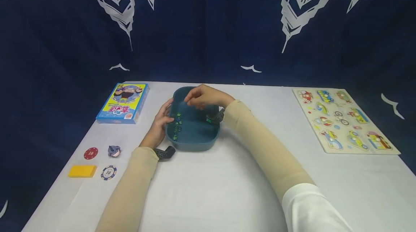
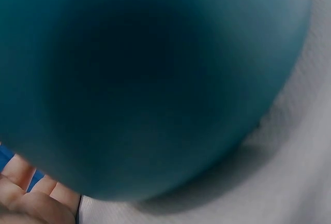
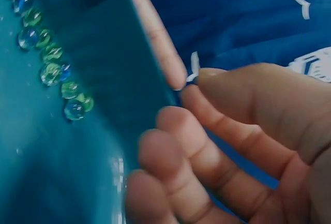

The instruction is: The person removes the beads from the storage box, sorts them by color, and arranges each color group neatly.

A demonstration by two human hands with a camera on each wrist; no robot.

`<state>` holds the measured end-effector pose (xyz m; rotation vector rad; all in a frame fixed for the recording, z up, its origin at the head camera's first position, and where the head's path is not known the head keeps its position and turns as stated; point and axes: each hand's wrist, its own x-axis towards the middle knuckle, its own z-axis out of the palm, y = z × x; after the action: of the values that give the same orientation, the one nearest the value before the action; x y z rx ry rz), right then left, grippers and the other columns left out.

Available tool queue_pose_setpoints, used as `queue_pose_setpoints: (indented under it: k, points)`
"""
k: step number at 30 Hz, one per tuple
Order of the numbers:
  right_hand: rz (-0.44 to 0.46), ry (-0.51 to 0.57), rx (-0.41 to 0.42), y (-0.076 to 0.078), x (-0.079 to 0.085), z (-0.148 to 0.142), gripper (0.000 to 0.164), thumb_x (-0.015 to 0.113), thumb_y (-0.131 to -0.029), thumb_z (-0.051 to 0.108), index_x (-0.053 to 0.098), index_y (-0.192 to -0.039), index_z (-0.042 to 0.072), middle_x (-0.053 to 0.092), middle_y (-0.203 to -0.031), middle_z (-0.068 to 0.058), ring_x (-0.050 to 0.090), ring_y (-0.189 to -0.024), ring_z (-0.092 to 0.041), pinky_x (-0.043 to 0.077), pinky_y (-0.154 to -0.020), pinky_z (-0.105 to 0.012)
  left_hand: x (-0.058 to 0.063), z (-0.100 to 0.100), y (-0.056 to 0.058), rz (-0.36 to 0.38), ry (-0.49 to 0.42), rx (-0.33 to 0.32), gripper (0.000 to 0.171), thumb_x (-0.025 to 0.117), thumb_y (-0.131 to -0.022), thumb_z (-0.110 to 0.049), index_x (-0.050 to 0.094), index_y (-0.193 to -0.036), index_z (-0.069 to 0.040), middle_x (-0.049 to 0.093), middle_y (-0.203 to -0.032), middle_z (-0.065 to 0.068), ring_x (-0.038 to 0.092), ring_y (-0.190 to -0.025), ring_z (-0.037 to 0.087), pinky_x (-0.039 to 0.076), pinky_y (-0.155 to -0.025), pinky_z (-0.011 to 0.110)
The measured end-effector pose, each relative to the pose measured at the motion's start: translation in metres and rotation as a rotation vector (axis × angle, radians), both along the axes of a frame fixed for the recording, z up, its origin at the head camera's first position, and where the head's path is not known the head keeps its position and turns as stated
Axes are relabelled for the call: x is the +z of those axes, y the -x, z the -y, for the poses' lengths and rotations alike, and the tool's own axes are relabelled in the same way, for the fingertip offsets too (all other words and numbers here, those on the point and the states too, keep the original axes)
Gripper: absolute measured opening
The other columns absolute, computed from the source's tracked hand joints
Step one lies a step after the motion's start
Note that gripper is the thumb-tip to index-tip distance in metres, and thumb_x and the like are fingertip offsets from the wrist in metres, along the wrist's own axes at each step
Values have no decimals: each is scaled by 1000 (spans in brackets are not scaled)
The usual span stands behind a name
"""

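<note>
A dark teal plastic tub stands on the white table, its rounded outer wall filling much of the left wrist view. Glass marbles, green and blue, lie in a line along its left side. My left hand holds the tub's left wall, with the thumb at the rim. Over the far part of the tub hovers my right hand, its fingers loosely bent. In the right wrist view the right thumb and fingertips show nothing between them. Both wrists wear dark straps.
A boxed game lies left of the tub. Nearer on the left are a red chip, a small grey-blue figure, a yellow block and a dark-and-white chip. A wooden picture puzzle board lies far right.
</note>
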<state>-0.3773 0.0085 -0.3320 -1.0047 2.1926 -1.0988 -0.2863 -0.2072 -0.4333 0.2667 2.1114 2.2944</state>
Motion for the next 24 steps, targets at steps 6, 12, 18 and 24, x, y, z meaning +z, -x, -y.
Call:
queue_pose_setpoints:
  k: [6,12,18,24]
  points:
    - [20,-121,23,5,-9,26,26,61,-94,6,68,-118,-1,70,-110,-13,65,-87,-21,56,-76,-34,1,0,0,5,1,5,81,44,-81,-8,25,-159,-19,20,-164,6,13,-151,25,0,-118,56]
    - [27,-197,4,10,-17,41,23,61,-92,1,68,-114,-2,71,-109,-13,66,-94,-23,55,-78,-33,1,0,0,3,-10,8,81,44,-81,-7,25,-159,-19,19,-165,6,13,-151,25,1,-118,57]
    - [15,-260,-14,13,-23,49,21,65,-87,-3,71,-107,-1,72,-106,-11,66,-94,-20,56,-80,-33,-2,2,3,-7,-20,-3,81,44,-81,-6,24,-159,-17,20,-165,8,14,-151,26,2,-118,56]
    - [-30,-295,-4,15,-29,55,21,71,-82,-4,73,-103,1,72,-99,-8,65,-88,-17,56,-77,-31,0,2,1,-9,-29,-9,82,43,-81,-5,23,-159,-16,20,-164,10,17,-150,27,6,-118,55]
